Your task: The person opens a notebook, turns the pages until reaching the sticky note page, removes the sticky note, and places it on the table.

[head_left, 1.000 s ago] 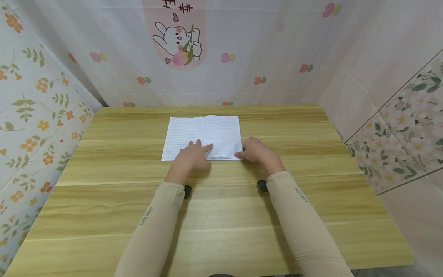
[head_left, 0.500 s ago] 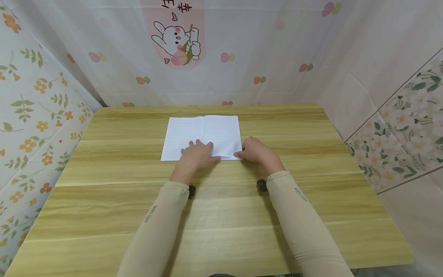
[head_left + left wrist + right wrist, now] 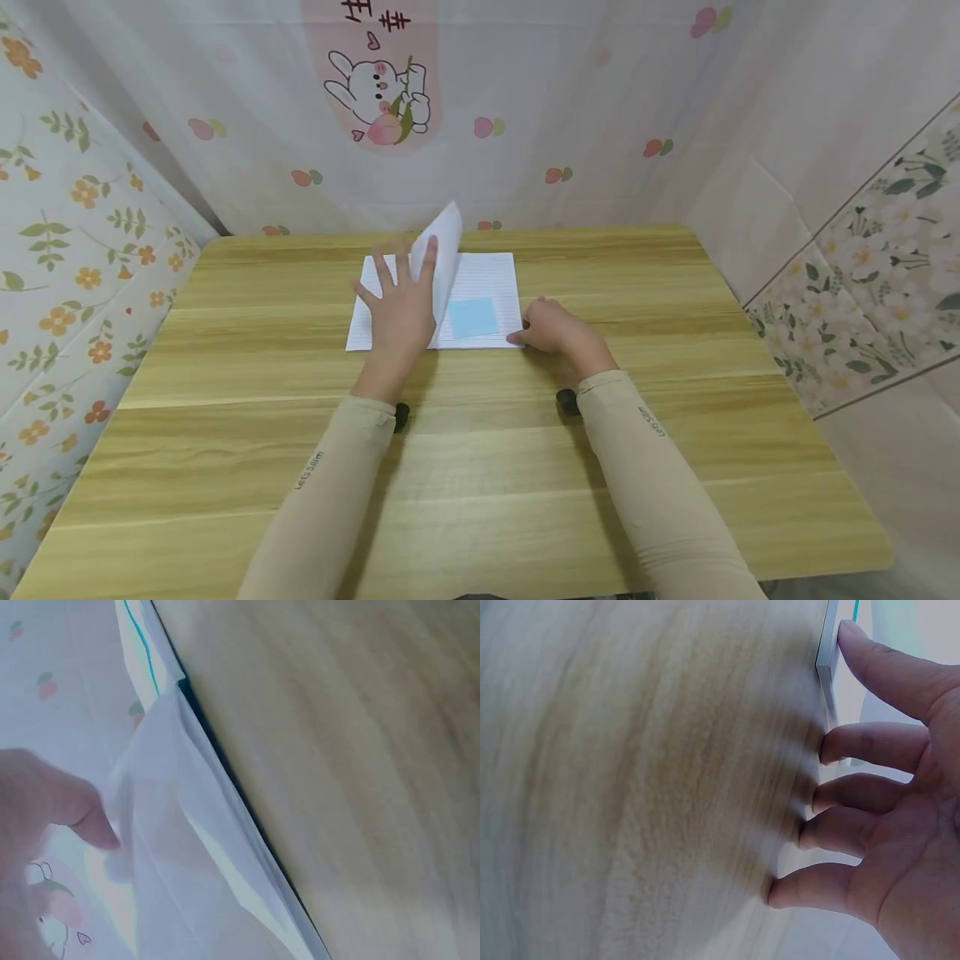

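Note:
A lined notebook lies spread on the wooden table. One lifted page stands up near its middle fold. My left hand, fingers straight and spread, is against that page over the left half; in the left wrist view the thumb is at the raised sheet. A light blue square of paper shows on the right-hand page. My right hand rests at the lower right corner, its thumb on the notebook's edge and its other fingertips on the table beside it.
The wooden table extends around the notebook on every side. A white curtain with a printed rabbit hangs behind the table's back edge. Floral cloth is on the left, and a flower-patterned panel on the right.
My left hand has lifted a right-hand page and carried it up and leftward, and its fingers have spread. The blue square of paper has come into view. My right hand has stayed put.

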`<state>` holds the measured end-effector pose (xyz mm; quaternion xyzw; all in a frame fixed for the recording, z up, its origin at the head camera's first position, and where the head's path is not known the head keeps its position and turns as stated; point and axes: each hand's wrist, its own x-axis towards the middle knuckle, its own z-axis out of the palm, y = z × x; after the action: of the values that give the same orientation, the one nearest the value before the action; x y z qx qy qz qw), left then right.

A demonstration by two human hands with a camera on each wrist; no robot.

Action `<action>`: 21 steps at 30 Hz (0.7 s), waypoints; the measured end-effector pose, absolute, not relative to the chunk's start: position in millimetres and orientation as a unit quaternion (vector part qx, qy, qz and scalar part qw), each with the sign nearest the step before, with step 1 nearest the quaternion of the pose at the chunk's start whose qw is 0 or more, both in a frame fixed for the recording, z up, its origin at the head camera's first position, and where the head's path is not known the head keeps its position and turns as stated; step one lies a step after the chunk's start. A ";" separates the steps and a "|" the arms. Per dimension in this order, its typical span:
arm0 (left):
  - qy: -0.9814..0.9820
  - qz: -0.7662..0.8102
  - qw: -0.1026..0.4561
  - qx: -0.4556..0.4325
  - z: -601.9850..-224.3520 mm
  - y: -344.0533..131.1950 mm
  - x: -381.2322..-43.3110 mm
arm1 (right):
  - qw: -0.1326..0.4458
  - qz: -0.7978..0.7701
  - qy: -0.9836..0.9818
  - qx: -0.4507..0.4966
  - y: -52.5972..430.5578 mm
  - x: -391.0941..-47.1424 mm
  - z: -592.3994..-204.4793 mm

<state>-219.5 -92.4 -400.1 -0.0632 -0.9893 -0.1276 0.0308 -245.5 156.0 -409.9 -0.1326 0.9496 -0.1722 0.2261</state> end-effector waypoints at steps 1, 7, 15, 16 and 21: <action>-0.994 -0.081 0.045 -0.064 -398.8 -91.8 -218.1 | 0.225 -0.172 0.950 -0.131 155.8 -245.5 -410.3; -0.992 0.006 -0.058 -0.109 -401.5 -96.1 -208.1 | 0.224 -0.170 0.951 -0.129 154.6 -245.2 -410.0; -0.973 -0.079 -0.181 -0.123 -408.9 -105.4 -201.6 | 0.226 -0.170 0.949 -0.137 152.0 -244.5 -407.4; -0.972 -0.081 -0.181 -0.126 -408.9 -105.6 -201.5 | 0.226 -0.171 0.949 -0.137 152.0 -244.4 -407.5; -0.971 -0.089 -0.180 -0.129 -409.9 -105.0 -201.6 | 0.224 -0.168 0.950 -0.136 152.4 -244.4 -408.2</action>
<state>-201.6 -105.0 -409.9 -0.1292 -0.9711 -0.0886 -0.1803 -244.4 152.4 -408.2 -0.1359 0.9505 -0.1677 0.2236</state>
